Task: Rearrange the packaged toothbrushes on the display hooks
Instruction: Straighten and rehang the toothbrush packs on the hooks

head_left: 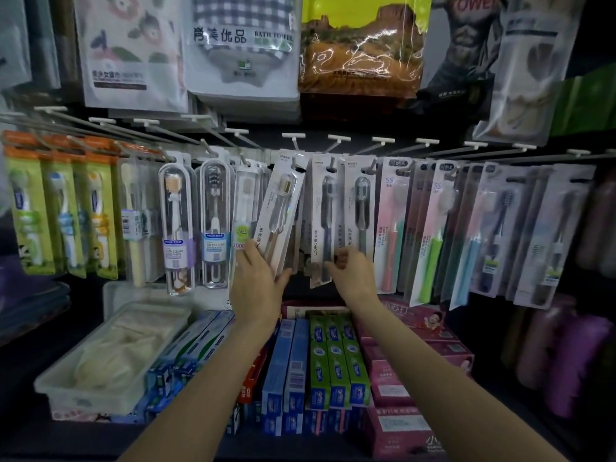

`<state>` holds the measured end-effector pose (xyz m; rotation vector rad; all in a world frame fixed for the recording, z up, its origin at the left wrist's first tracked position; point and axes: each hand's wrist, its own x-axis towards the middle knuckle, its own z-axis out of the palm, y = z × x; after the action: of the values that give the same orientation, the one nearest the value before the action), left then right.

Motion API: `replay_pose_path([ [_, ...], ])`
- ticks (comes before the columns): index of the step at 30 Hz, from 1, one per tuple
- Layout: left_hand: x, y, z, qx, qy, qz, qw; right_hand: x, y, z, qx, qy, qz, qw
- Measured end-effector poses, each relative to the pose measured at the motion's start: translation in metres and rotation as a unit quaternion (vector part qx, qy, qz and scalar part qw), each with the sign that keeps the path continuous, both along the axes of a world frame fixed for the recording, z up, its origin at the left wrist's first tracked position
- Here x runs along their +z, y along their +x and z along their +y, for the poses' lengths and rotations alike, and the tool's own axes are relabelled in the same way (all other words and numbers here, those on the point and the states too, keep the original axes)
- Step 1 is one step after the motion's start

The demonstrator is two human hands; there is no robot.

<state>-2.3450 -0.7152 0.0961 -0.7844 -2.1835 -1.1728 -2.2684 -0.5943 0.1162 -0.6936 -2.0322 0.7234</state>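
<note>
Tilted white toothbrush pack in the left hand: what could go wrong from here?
1. The tilted pack hangs askew; if the left hand pushes further, its hang hole may slip off or tear at the hook.
2. The right hand pinches the bottom of the dark-brush pack; a tug could swing the packs crowded beside it.
3. Anything that slips off would likely drop onto the toothpaste boxes below.
</note>
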Motion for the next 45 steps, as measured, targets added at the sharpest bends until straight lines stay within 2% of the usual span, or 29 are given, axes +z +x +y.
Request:
replay_pose_path([
  [7, 0.0, -0.011, -0.006, 0.026, -0.025, 0.019, 0.999, -0.007, -0.012, -0.006, -0.006, 0.02, 0.051, 0.998],
  [11, 0.0, -0.011, -0.006, 0.023, -0.022, 0.027, 0.999, -0.007, -0.017, -0.004, -0.038, -0.017, 0.047, 0.998],
  [16, -0.003, -0.012, -0.003, 0.027, -0.022, 0.036, 0.999, -0.003, -0.023, 0.002, 0.071, -0.155, 0.05, 0.984],
  [23, -0.005, -0.012, 0.002, 0.033, -0.017, 0.045, 0.998, -0.005, -0.027, -0.001, 0.123, -0.215, 0.109, 0.963],
  [30, -0.008, 0.001, 0.015, 0.002, 0.015, 0.024, 1.0, -0.002, -0.009, -0.005, 0.159, -0.203, 0.095, 0.961],
  [37, -0.011, 0.004, 0.028, -0.008, 0.03, 0.015, 0.999, -0.005, -0.002, -0.007, 0.162, -0.102, 0.051, 0.98],
  [45, -0.009, 0.009, 0.027, -0.003, 0.03, -0.008, 1.0, -0.01, 0.012, -0.016, 0.216, -0.095, 0.073, 0.969],
])
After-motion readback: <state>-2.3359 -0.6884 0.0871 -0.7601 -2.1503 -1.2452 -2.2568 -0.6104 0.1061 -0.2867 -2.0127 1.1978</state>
